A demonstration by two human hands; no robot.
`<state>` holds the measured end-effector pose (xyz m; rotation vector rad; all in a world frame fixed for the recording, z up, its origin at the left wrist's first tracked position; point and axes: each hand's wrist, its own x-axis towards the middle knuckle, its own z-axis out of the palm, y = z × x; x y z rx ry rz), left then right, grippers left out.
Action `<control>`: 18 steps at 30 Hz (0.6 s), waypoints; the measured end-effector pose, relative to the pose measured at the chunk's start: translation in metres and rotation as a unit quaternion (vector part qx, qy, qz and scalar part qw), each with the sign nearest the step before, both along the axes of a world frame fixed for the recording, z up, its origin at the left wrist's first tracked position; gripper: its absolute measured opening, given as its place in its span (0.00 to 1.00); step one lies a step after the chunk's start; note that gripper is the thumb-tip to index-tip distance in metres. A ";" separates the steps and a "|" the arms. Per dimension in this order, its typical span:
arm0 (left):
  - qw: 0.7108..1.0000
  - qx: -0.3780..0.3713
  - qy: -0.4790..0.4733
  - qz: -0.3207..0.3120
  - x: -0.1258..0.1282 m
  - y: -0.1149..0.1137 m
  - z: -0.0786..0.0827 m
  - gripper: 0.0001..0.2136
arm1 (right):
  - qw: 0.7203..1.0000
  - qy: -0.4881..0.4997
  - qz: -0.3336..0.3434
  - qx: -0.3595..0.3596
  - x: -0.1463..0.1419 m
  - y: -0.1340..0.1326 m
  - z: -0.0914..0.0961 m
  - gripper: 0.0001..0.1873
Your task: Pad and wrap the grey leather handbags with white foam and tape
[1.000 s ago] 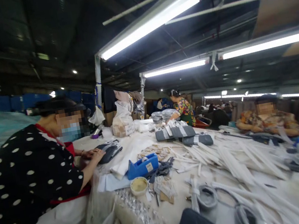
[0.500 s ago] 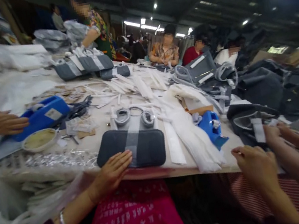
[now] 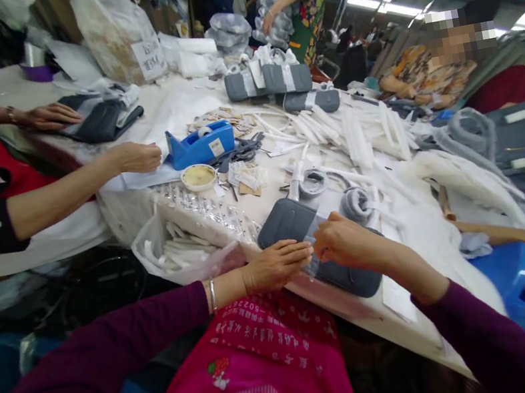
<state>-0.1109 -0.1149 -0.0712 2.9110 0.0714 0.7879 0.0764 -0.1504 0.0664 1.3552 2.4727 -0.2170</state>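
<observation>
A dark grey handbag (image 3: 281, 219) lies flat at the table's front edge, with wrapped handles (image 3: 356, 204) at its far side. A pale translucent strip (image 3: 316, 222) runs across its middle. My left hand (image 3: 277, 265) rests on the near edge of the bag, fingers straight and together, their tips at the strip. Directly beside it, my right hand (image 3: 347, 244) is closed in a pinch over the strip and the bag. Whatever its fingertips hold is hidden.
A blue tape dispenser (image 3: 220, 144) stands beyond a round tub (image 3: 199, 177); another blue dispenser (image 3: 515, 277) is at right. White foam strips (image 3: 357, 132) cover the table's middle. A co-worker's arms (image 3: 83, 187) reach in from the left. More bags (image 3: 267, 80) lie at the back.
My right hand has come from beside the right-hand tape dispenser to the bag's middle, next to my left hand. The view has turned left, showing more of the left co-worker.
</observation>
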 end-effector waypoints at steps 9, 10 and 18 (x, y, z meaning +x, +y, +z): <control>1.000 -0.021 -0.012 0.018 -0.002 0.001 0.000 0.17 | 0.995 -0.092 0.014 0.043 -0.002 0.038 -0.016 0.10; 1.000 -0.019 -0.011 0.011 -0.001 0.001 -0.002 0.17 | 0.994 -0.098 0.014 0.045 -0.003 0.039 -0.016 0.10; 1.000 -0.005 -0.002 -0.016 -0.001 0.006 -0.009 0.17 | 0.990 -0.129 -0.005 0.051 -0.008 0.041 -0.018 0.10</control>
